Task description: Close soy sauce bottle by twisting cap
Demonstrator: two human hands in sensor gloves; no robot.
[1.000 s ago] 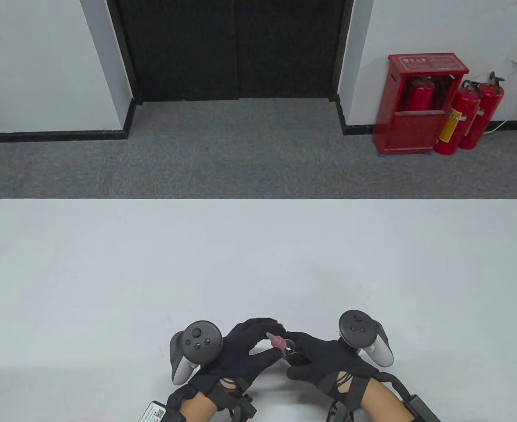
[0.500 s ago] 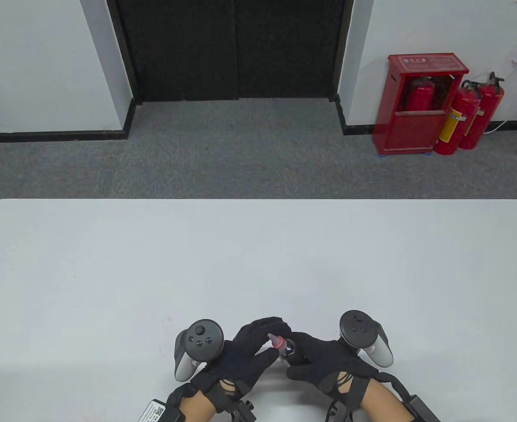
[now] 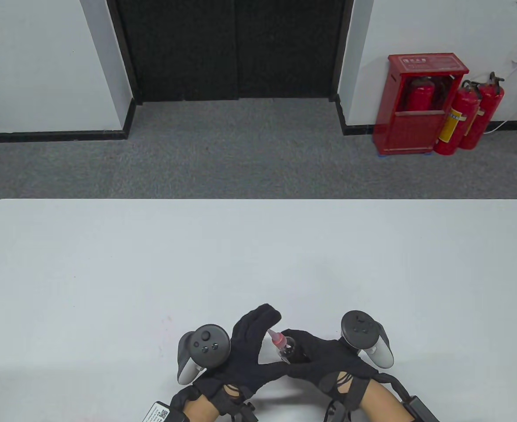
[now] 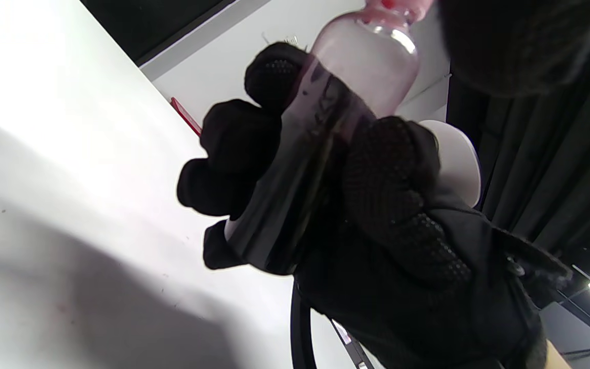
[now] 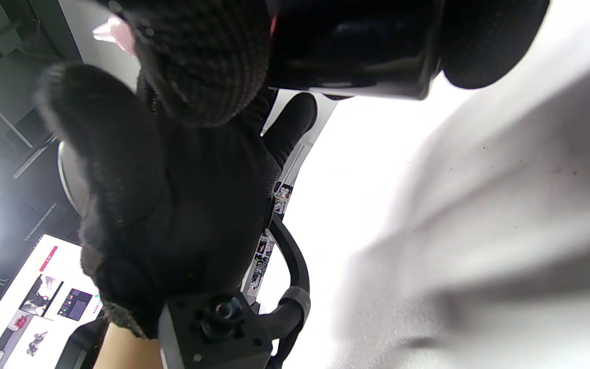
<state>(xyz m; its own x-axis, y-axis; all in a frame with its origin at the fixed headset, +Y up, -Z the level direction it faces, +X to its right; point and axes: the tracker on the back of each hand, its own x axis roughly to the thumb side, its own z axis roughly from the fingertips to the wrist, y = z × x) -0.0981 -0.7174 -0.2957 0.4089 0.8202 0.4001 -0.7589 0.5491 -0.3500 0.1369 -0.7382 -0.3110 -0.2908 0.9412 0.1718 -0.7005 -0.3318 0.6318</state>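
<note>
- Two gloved hands work at the near edge of one white table (image 3: 258, 255), each with one tracker strapped to its back.
- One left hand (image 3: 245, 351) sits at the lower middle of the table view, its tracker (image 3: 203, 354) on its outer side. Its fingers are spread and reach up past the bottle's tip, while the thumb stretches right toward the other hand. Its fingers are not plainly closed on the cap, and whether any of them touch it I cannot tell.
- One soy sauce bottle (image 3: 287, 349) lies between the two hands, held above the tabletop and tilted, with its top leaning up and to the left.
- One red cap (image 3: 275, 337) sits on the bottle's neck, its pointed tip showing just beside the left hand's fingers. How far it is screwed on cannot be told.
- One right hand (image 3: 324, 358) grips the bottle's body. In the left wrist view its fingers (image 4: 238, 148) wrap one side of the dark lower part of the bottle (image 4: 320, 154) and the thumb presses the other side; the clear upper part stands out above them.
- One tracker (image 3: 366, 336) rides on the right hand.
- One red cabinet (image 3: 419, 103) stands on the floor at the far right wall, with one extinguisher inside it and two red extinguishers (image 3: 469, 114) just beside it.
</note>
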